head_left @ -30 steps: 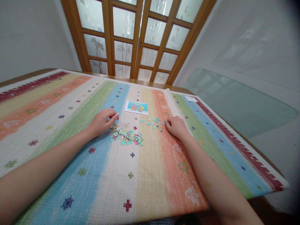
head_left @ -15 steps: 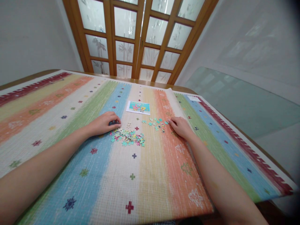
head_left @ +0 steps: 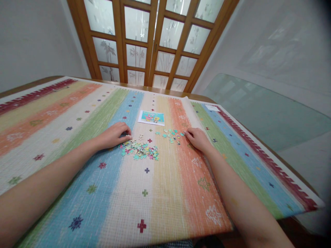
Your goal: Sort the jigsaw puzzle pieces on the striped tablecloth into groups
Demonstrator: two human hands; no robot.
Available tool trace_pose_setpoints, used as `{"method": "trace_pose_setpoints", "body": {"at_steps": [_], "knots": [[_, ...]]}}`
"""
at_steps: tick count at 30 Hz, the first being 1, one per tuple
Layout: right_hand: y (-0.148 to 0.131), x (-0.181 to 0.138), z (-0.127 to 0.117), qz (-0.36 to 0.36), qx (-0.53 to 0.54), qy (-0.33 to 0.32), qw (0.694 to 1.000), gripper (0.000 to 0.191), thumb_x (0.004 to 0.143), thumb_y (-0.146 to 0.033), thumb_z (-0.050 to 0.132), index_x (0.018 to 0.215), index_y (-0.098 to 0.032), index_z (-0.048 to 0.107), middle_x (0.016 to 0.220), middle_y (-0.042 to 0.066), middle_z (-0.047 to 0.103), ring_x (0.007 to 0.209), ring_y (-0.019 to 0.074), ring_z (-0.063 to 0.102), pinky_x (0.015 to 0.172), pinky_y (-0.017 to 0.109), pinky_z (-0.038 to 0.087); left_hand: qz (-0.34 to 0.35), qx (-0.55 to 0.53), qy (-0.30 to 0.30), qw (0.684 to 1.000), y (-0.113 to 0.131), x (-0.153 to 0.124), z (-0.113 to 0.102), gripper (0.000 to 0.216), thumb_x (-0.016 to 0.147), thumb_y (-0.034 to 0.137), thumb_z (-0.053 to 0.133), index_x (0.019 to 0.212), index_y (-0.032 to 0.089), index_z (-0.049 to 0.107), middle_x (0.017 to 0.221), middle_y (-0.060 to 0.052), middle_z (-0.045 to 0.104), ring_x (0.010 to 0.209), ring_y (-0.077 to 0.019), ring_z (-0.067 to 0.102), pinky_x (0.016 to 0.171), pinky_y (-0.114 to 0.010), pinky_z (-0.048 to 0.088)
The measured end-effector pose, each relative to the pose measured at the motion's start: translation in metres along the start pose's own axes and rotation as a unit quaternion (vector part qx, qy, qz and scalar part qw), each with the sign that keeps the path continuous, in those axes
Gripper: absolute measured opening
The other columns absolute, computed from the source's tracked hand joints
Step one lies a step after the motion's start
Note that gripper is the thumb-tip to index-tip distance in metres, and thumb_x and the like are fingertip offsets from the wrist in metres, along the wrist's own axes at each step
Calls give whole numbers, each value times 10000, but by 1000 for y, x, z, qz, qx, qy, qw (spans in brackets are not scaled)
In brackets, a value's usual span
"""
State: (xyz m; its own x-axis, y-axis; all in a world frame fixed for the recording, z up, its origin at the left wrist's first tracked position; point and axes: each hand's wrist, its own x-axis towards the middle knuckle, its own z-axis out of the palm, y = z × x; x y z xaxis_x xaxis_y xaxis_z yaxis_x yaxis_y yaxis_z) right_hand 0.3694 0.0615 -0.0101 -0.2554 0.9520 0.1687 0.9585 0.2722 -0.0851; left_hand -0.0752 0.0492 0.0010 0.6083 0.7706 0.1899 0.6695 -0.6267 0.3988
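Observation:
A loose pile of jigsaw puzzle pieces (head_left: 141, 151), mostly teal with some pink and yellow, lies on the striped tablecloth (head_left: 134, 193). My left hand (head_left: 113, 135) rests at the pile's upper left edge, fingers curled toward the thumb; whatever is between the fingertips is too small to make out. Right of the pile is a smaller scatter of teal pieces (head_left: 171, 135). At its right end my right hand (head_left: 197, 138) is closed, thumb and finger pinched at a teal puzzle piece (head_left: 182, 134). Beyond both groups lies a picture card (head_left: 151, 117) with cartoon figures on a blue-green ground.
A small white label (head_left: 212, 108) lies near the far right of the cloth. Behind the table stand wood-framed glass doors (head_left: 152, 44). A pale glass panel (head_left: 271, 110) is at the right, beside the wall. The near table edge runs close to my body.
The view has shifted very slightly. My left fingers have closed a little toward the thumb. My right hand stays at the edge of the small scatter.

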Motion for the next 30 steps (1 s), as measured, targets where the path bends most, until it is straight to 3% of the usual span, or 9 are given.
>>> {"method": "trace_pose_setpoints", "body": {"at_steps": [9,15,18,22,26,30], "knots": [[-3,-1,-1,15,19,14,1000,363,1008,-380,401,748,-203,582,827,94,695,793,222,579,711,312,336,-81,-97,17,992,4,1,3,368,871,543,606,985,195,641,860,-37,665,806,-217,623,738,-328,476],[-17,-1,-9,46,9,80,996,399,1037,-386,346,778,-198,583,830,125,689,810,247,581,698,333,325,-94,-118,59,987,16,2,2,388,888,534,587,1037,200,718,765,-18,659,707,-183,599,657,-294,435],[-41,-5,-17,4,5,131,991,363,1033,-389,395,803,-203,605,847,114,688,859,260,576,743,348,328,-78,-133,48,987,32,2,3,363,936,492,557,1123,217,703,696,11,633,641,-163,571,616,-277,401],[-88,-14,-21,-92,128,146,977,351,1045,-404,418,822,-213,609,859,76,684,851,231,586,786,349,371,-49,-201,42,977,57,1,7,323,937,432,602,1183,222,585,685,43,653,654,-159,621,670,-283,444],[-131,-26,-22,-167,268,101,943,250,1034,-384,493,922,-218,643,903,54,701,873,212,609,810,346,419,-41,-228,40,972,79,0,13,293,873,416,679,977,235,473,722,43,683,672,-167,653,659,-280,447],[-159,-35,-23,-220,326,30,919,192,1030,-341,517,952,-234,656,936,41,705,912,198,613,852,353,450,-29,-247,18,968,95,-2,18,278,864,375,667,951,239,441,793,12,697,728,-178,672,670,-289,457]]}}
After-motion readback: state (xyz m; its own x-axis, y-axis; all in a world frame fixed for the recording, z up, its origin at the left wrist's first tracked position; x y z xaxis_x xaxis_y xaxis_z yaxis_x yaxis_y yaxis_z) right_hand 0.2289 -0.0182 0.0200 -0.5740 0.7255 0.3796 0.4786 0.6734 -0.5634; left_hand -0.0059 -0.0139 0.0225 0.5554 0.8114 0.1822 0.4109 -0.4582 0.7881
